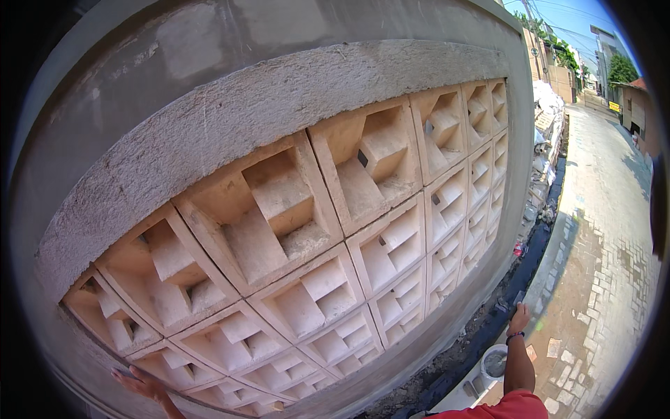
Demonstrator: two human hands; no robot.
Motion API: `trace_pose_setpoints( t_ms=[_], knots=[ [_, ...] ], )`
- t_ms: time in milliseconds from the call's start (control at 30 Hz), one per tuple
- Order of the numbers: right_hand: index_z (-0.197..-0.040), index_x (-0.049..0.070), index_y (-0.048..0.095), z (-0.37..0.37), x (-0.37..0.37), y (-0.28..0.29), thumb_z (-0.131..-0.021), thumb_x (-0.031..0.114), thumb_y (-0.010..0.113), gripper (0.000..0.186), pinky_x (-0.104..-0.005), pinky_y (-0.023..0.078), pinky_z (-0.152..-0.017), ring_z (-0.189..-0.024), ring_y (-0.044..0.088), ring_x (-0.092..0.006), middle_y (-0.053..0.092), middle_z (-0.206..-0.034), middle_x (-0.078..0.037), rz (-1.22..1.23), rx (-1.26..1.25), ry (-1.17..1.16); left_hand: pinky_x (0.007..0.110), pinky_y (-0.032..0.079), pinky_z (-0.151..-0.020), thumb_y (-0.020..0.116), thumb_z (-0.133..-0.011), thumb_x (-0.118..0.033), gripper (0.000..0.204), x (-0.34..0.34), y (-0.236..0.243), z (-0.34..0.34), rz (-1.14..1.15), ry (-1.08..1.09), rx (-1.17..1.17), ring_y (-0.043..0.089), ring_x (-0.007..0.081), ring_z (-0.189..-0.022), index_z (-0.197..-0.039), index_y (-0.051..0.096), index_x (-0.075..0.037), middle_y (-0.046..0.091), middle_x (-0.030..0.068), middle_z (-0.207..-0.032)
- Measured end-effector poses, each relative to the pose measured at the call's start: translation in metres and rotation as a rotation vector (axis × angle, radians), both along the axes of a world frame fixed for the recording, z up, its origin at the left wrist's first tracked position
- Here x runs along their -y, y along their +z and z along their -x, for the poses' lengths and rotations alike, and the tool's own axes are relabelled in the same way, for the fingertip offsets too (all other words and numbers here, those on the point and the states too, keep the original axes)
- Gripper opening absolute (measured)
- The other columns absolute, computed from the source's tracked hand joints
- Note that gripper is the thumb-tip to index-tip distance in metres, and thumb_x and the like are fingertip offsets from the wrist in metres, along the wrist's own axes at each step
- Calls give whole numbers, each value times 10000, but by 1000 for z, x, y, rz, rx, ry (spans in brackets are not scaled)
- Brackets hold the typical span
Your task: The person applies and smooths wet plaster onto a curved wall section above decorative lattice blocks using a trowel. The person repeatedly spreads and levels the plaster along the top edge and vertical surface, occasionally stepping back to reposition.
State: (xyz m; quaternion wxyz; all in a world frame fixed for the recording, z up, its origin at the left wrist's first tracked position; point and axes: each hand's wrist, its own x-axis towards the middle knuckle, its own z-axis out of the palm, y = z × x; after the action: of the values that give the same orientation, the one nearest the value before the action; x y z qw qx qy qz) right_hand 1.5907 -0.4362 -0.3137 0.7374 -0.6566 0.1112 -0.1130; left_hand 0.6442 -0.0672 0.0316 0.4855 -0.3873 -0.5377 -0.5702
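A wall of pale, square breeze blocks [276, 202] fills most of the view, framed by a rough cement band [230, 105] and smoother grey plaster [188, 38]. At the lower left, my left hand [137, 384] has its fingers stretched out beside the lower blocks; whether it touches the wall I cannot tell. My right hand [518, 320], with a dark band at the wrist, is out to the right over the pavement edge. Its fingers are closed round something small and greyish that I cannot make out. Just below that hand stands a pale bucket [484, 365] with grey material inside.
A dark, wet drain channel [525, 276] runs along the wall's foot. Beyond it lies a paved lane [593, 202] with loose brick pieces [553, 348] near the bucket. White sacks and rubble [546, 115] line the far side of the channel.
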Motion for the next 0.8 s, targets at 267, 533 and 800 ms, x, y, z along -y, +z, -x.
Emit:
trace_pose_setpoints(
  t_ms=[267,533,800],
  knots=[
    [-1000,62,670,339,229,-163,-772,290,669,322,-417,539,-647,-750,671,-292,676,-868,-142,385,-1304,315,519,285,-1069,451,-953,-526,707,2,2,15,88,37,12,377,408,-1301,-1366,403,46,423,259,-1385],
    [-1212,176,653,271,174,-49,-772,401,652,494,-306,436,-556,-650,562,-131,646,-852,10,655,-823,605,560,282,-1031,496,-915,-546,768,-15,18,-2,46,-60,27,368,438,-1259,-1313,385,102,413,314,-1317],
    [-1276,146,611,312,195,-12,-770,407,654,571,-317,468,-602,-738,613,-164,674,-953,-38,701,-812,639,587,298,-993,498,-902,-553,777,-14,15,9,41,-53,27,367,463,-1222,-1271,389,123,406,326,-1285]
  ],
)
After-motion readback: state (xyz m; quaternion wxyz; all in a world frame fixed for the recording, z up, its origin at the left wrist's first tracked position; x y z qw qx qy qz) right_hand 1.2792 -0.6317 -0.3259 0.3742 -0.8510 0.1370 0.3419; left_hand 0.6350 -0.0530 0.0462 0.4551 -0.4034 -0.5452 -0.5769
